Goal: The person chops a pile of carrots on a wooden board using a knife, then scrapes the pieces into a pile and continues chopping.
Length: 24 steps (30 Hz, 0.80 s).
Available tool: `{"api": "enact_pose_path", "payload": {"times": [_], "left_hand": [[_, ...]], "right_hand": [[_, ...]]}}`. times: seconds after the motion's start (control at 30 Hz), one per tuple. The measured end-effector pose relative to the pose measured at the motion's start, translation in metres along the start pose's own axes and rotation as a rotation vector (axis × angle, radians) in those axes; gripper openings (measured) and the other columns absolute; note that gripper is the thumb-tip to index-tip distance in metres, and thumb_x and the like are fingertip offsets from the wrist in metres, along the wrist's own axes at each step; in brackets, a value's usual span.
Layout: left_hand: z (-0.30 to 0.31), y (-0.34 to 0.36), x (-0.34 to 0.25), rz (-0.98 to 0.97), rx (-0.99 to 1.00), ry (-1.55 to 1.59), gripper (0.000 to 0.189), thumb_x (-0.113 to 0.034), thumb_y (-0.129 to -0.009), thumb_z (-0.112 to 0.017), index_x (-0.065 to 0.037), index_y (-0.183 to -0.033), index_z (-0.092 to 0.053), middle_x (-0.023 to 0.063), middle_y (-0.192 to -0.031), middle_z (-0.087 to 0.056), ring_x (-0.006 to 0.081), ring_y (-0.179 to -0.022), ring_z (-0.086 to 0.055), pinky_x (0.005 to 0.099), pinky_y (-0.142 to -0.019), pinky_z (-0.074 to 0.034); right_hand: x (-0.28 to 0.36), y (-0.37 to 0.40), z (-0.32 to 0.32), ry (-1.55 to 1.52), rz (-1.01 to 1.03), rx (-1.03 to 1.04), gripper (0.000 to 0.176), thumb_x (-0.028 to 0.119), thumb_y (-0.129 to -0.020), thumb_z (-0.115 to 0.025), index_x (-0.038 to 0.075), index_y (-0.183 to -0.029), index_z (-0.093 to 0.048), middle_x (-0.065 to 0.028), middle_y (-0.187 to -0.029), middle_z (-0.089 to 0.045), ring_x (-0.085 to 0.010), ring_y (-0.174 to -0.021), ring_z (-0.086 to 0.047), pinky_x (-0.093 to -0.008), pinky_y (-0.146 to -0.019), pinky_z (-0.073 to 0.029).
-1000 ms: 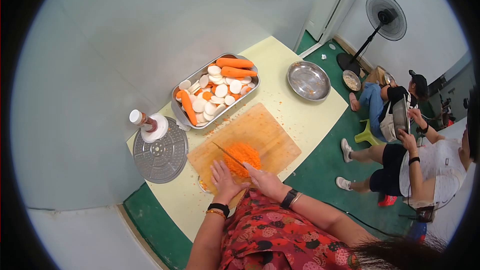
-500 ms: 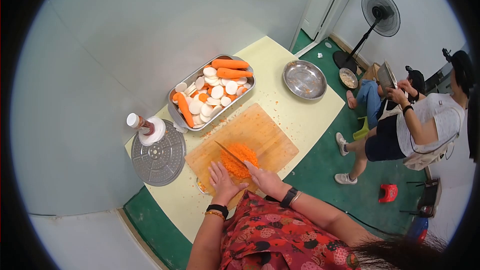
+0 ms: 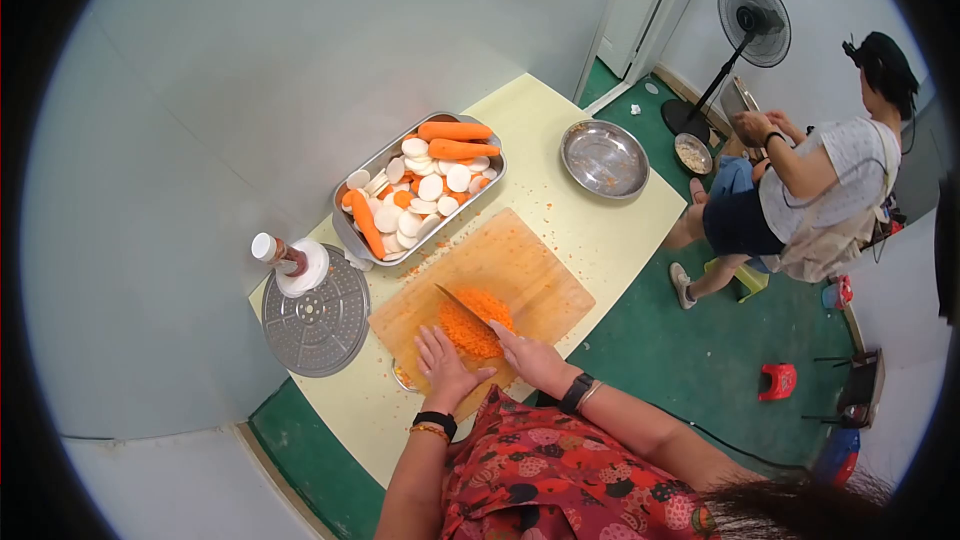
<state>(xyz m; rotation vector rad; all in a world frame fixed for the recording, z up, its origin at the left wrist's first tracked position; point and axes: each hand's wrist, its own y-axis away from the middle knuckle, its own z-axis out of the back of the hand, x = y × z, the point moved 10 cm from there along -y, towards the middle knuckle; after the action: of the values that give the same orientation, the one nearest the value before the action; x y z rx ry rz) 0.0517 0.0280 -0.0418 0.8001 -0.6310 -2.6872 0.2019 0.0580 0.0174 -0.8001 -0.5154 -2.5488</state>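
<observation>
My right hand (image 3: 530, 355) is closed round the handle of a knife (image 3: 463, 304), whose blade lies over a mound of finely chopped carrot (image 3: 472, 332). The mound sits on a wooden cutting board (image 3: 535, 275). My left hand (image 3: 446, 365) rests with fingers spread on the board, just left of the mound, and holds nothing. Behind the board is a metal tray (image 3: 350, 230) with white slices, carrot pieces and whole carrots (image 3: 455, 131). Orange crumbs are scattered round the board.
A round metal dish (image 3: 605, 160) stands at the table's (image 3: 640, 225) back right. At left are a perforated grey disc (image 3: 320, 325) and a white-capped bottle (image 3: 285, 253). Beyond the table a person (image 3: 820, 180) holds a metal pan, near a fan (image 3: 754, 20) and a red stool (image 3: 777, 381).
The standing person has moved towards the fan and now hides most of the other person. My hands and the knife have hardly moved.
</observation>
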Motion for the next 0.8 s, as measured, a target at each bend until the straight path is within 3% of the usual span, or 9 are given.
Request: {"api": "enact_pose_path", "payload": {"times": [0.6, 0.8], "left_hand": [[0.0, 0.0, 0.001, -0.014, -0.006, 0.016, 0.143, -0.058, -0.057, -0.084, 0.005, -0.149, 0.006, 0.0265, -0.156, 0.014, 0.0415, -0.144, 0.016, 0.055, -0.114, 0.001], [0.001, 0.0, 0.0, 0.003, -0.007, 0.002, 0.142, -0.057, -0.057, -0.084, 0.004, -0.149, 0.006, 0.0262, -0.156, 0.014, 0.0414, -0.144, 0.016, 0.054, -0.115, 0.001]], "right_hand": [[0.013, 0.004, 0.005, -0.033, 0.066, -0.029, 0.057, 0.016, -0.093, -0.051, 0.012, -0.146, -0.029, -0.0222, -0.08, -0.065, -0.038, -0.073, -0.065, -0.0484, -0.061, -0.052], [0.006, 0.0, -0.006, 0.003, -0.007, 0.099, 0.056, 0.018, -0.094, -0.048, 0.011, -0.146, -0.029, -0.0219, -0.078, -0.065, -0.0386, -0.072, -0.065, -0.0491, -0.061, -0.052]]}}
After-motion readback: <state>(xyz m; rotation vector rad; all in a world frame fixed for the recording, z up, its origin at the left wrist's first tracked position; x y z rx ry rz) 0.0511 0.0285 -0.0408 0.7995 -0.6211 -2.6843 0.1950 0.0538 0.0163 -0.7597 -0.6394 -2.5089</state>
